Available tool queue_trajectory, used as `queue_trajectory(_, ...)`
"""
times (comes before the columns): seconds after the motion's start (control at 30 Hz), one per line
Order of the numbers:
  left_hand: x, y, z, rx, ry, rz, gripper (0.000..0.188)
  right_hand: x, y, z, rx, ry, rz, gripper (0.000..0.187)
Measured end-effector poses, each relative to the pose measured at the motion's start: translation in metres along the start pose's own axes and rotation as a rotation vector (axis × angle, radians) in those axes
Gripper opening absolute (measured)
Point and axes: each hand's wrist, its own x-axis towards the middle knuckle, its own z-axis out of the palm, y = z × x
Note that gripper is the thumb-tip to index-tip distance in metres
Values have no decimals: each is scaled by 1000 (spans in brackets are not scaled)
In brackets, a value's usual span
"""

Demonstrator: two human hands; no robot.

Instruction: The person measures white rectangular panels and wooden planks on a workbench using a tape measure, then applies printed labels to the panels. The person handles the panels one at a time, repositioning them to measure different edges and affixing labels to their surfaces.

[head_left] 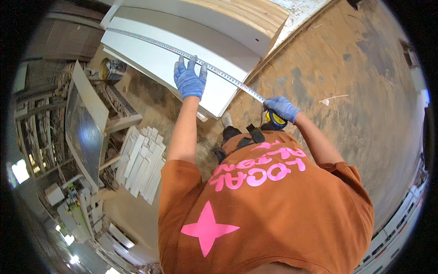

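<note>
Across the white panel (pixel 219 93) stretches the tape blade (pixel 223 74), and the left hand (pixel 189 82), fingers spread, gripping nothing, has its fingertips right at it! Past the panel's edge, the right hand (pixel 284 108) curls round the yellow-and-black tape case (pixel 273 119).

This looks like a workshop for wood or panel work, judging by the long white boards (pixel 228 93) laid with an extended tape measure (pixel 230 78) across them and the layered wooden edges (pixel 253 14) beside them. A loose heap of pale offcut strips (pixel 141 160) lies on the scuffed, dusty brown floor (pixel 337 77). Near it stand a used bucket (pixel 114 69) and a dark panel (pixel 89 128) propped among rough timber pieces (pixel 123 122).
</note>
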Motion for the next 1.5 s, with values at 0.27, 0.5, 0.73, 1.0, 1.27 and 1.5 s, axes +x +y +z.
queue_trajectory(0.27,-4,-7,9,16,-96,22,58,-12,-11,-1,9,93,-7,35)
queue_trajectory(0.5,-3,-5,7,-31,-167,20,62,-4,9,-6,-11,64,-12,35)
queue_trajectory(0.73,3,2,-6,-77,-213,0,65,3,10,-7,144,-170,20,39)
queue_trajectory(1.0,-5,-13,9,-59,-157,24,66,7,-7,-3,443,-507,89,32)
queue_trajectory(1.27,-2,-5,7,-12,-170,38,59,30,38,11,506,-625,-156,34)
queue_trajectory(1.5,-1,-5,7,-43,-175,28,59,34,49,17,532,-631,-183,37)
